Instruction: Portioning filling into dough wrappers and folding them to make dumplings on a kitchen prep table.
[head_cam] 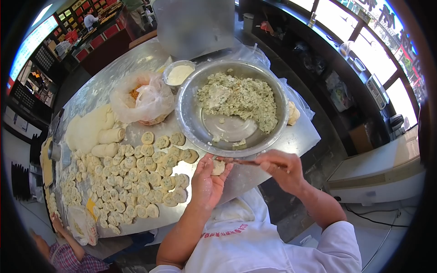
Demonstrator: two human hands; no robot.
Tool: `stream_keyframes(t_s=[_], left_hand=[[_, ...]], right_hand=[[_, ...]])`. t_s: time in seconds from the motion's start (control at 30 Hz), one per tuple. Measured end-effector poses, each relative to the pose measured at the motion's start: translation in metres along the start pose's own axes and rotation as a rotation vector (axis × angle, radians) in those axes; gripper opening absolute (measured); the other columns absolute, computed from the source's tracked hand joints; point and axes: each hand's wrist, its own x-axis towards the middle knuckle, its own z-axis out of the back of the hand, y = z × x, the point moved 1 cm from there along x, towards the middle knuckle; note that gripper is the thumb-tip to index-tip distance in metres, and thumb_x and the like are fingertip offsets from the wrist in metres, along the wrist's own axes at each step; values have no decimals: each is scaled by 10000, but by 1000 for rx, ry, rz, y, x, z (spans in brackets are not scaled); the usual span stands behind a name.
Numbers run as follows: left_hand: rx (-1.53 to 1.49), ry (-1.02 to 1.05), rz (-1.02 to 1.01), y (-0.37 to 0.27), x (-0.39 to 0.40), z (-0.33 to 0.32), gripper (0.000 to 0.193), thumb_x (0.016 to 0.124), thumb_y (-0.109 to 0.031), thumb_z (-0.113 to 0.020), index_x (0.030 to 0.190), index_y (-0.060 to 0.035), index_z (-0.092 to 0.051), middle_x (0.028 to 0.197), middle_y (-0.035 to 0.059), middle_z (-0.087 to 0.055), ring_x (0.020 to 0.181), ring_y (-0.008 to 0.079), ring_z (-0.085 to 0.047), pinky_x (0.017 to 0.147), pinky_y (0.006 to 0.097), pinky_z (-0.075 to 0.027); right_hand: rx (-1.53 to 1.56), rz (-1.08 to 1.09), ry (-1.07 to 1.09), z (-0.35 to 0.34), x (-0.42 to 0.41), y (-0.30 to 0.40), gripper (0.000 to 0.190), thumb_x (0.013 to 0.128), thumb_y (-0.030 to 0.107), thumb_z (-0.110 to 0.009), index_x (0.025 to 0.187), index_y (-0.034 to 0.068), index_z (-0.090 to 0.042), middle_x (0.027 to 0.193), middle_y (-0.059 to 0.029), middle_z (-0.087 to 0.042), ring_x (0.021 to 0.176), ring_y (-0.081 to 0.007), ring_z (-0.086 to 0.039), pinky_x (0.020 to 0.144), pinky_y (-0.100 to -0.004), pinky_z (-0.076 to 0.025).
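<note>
My left hand point(209, 186) holds a piece of dough point(218, 168) between thumb and fingers, just below the rim of a large metal basin. My right hand point(282, 170) grips a thin brown spatula or stick point(244, 162), its tip at the dough. In the metal basin point(189, 117) lies a chopped greenish-white filling point(239, 99), heaped towards the far side. Left of my hands, many small round dough pieces with green flecks point(143, 177) spread over the metal table point(239, 179). What lies under the spatula's tip is too small to tell.
Behind the dough pieces are a dough sheet point(82, 131) and dough rolls point(111, 135). A plastic bag with orange filling point(145, 99) and a bowl of white paste or powder point(179, 74) stand left of the basin. Another person's arm point(70, 239) reaches over the table's lower left.
</note>
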Motion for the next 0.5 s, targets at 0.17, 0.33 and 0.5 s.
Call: stream_keyframes(t_s=[0.17, 0.33, 0.5], left_hand=[[-77, -58, 35, 0, 6, 23, 331, 1128, -325, -490, 1328, -64, -529, 1283, 224, -635, 1225, 394, -652, 1054, 507, -569], [-142, -49, 76, -3, 4, 17, 396, 1119, -391, -498, 1328, -54, -499, 1281, 223, -616, 1208, 411, -650, 1027, 535, -560], [-171, -48, 82, -9, 7, 19, 450, 1116, -445, -480, 1325, -48, -511, 1295, 208, -613, 1255, 407, -624, 1048, 538, -546]], right_hand=[[-130, -53, -157, 6, 67, -22, 227, 1039, 197, -688, 1149, 18, -774, 1017, -96, -759, 872, -169, -707, 794, -322, -547], [-448, 177, -38, -10, 112, -51, 219, 994, 183, -699, 1173, 81, -774, 1104, -135, -751, 943, -354, -717, 837, -424, -566], [-564, 167, 151, -15, 127, -51, 225, 990, 173, -692, 1178, 75, -768, 1140, -135, -755, 989, -360, -720, 860, -433, -570]])
